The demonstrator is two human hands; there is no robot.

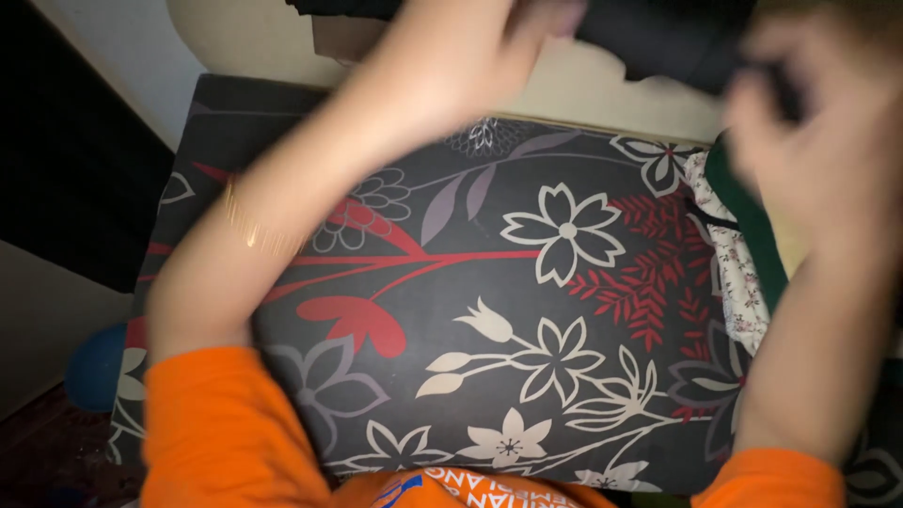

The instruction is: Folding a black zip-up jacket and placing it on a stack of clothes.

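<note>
Sleeves: orange sleeves (221, 428) cover both upper arms at the near edge of the view; an orange garment front with print shows between them.
Bed cover: a dark grey bed cover (489, 282) with cream flowers, red leaf sprays and grey petals lies flat beneath both arms and fills the middle of the view.
Blue ball: a round blue ball (97, 367) sits low at the left, just beside the bed's edge, on the floor.
Left forearm: crosses the cover diagonally from lower left to upper centre; a thin bangle (256, 229) circles the wrist area, blurred.
Folded cloths: a white floral cloth (736, 273) and a green cloth (752, 226) lie at the right edge of the bed, touching each other, partly hidden by the right forearm.
Right hand: the right hand (828, 141) is raised at the upper right; its fingers (762, 103) curl onto the dark cloth, grasping it, though blur hides the exact grip.
Left hand: the left hand (461, 66) is at the top centre, against the dark cloth; whether its fingers are clenched cannot be told.
Dark cloth: a black cloth (658, 38) spans the far top edge between both hands, above a pale rounded headboard (254, 42). It looks plain, matt and unpatterned.
</note>
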